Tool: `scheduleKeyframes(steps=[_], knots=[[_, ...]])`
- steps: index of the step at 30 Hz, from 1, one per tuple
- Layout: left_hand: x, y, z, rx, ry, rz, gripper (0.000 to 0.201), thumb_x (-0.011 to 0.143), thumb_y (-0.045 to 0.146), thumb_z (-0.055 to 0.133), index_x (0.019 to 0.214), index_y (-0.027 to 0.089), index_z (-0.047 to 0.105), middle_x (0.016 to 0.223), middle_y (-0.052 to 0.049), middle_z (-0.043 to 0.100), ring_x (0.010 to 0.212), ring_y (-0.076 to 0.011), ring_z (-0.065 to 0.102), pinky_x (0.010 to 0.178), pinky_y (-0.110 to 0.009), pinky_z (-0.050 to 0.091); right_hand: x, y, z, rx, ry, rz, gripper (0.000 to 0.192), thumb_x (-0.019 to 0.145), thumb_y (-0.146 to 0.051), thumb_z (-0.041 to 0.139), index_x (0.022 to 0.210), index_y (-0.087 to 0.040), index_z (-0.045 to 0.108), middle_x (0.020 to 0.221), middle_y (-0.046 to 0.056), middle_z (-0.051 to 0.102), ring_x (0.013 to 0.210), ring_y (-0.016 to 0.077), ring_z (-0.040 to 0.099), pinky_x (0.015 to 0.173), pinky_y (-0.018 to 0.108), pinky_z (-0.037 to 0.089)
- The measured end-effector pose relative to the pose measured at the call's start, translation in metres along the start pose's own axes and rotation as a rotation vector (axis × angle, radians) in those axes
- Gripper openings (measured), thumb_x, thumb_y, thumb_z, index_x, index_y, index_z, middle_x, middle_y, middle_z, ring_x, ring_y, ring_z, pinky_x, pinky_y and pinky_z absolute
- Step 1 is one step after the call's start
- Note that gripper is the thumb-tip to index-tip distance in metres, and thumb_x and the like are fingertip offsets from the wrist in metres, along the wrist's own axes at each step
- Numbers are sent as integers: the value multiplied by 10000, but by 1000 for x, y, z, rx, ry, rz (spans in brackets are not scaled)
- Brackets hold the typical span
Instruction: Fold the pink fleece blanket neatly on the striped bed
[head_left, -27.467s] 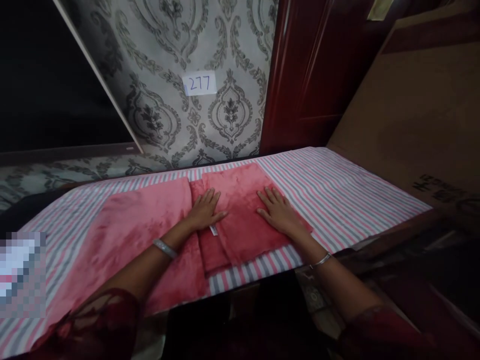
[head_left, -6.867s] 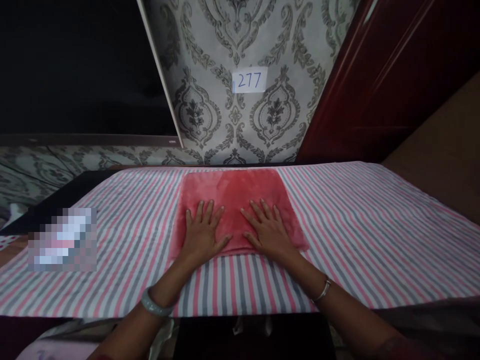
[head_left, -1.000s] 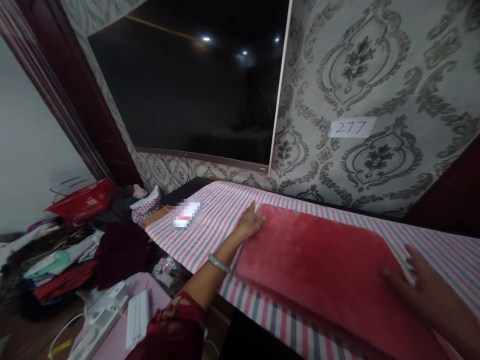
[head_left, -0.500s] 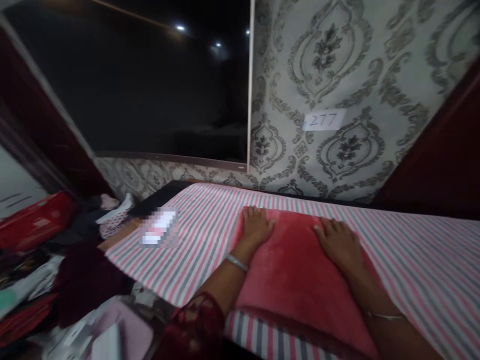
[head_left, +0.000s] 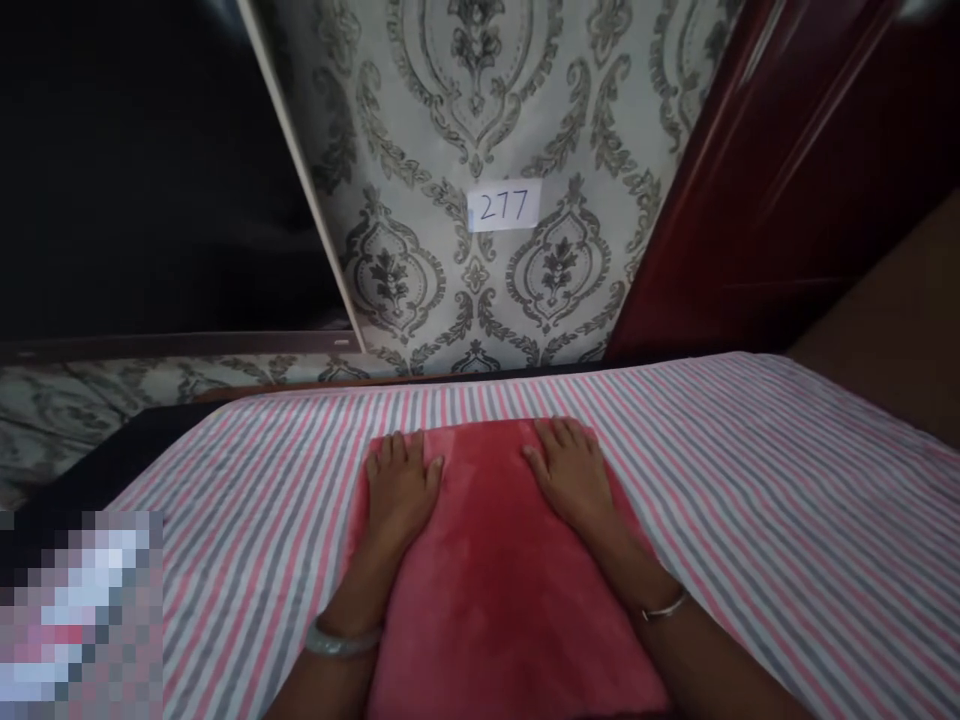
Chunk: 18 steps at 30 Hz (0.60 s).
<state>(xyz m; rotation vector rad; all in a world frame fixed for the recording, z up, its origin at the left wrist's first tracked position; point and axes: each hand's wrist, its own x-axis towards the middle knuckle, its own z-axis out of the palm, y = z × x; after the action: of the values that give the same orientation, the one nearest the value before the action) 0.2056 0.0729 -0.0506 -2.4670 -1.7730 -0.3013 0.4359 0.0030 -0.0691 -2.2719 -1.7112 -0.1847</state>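
A plush red-pink cloth [head_left: 487, 560], folded into a rectangle, lies flat in front of me on a striped cover [head_left: 240, 500] of pink, grey and white. My left hand [head_left: 399, 487] rests palm down on its far left corner, fingers stretched out. On the far right corner lies my right hand [head_left: 574, 475], also flat with the thumb spread inward. Neither hand grips the fabric. The cloth's near edge runs down to the bottom of the view.
Behind the striped surface stands a patterned wall with a paper [head_left: 504, 205] marked 277. A large black screen [head_left: 150, 180] is at the left, a dark red glossy panel [head_left: 750, 180] at the right. A pixelated patch [head_left: 82, 620] covers something at lower left.
My view has swung to the right, so the cloth and both hands now sit nearer the middle. Both hands stay flat on the cloth's far corners. The clutter at left has left the view.
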Motion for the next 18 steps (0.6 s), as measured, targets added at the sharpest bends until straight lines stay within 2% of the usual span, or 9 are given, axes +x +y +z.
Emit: scheduleKeyframes(steps=[7,12,18], knots=[[4,-4,5,-28,36,29,571,957,407,372,1414,86,489,1445,-250,485,1369,-393,398,1103,-578,282,1,-2,-6,93,6,24,586,1002,-497,299,1444,-151,468,1481,171,463,1414,351,302,1134,563,199],[5,-6,9,-5,62,0,576,950,409,369,1411,87,492,1456,-228,484,1384,-363,398,1126,-528,294,-1,3,-7,153,17,10,597,992,-507,312,1467,-168,439,1518,175,418,1432,370,277,1135,593,179],[2,-1,4,9,60,-16,560,945,411,363,1408,128,502,1454,-171,509,1392,-316,397,1158,-461,267,-4,10,-6,270,15,-23,612,978,-508,335,1467,-154,436,1523,199,403,1439,400,259,1117,623,180]])
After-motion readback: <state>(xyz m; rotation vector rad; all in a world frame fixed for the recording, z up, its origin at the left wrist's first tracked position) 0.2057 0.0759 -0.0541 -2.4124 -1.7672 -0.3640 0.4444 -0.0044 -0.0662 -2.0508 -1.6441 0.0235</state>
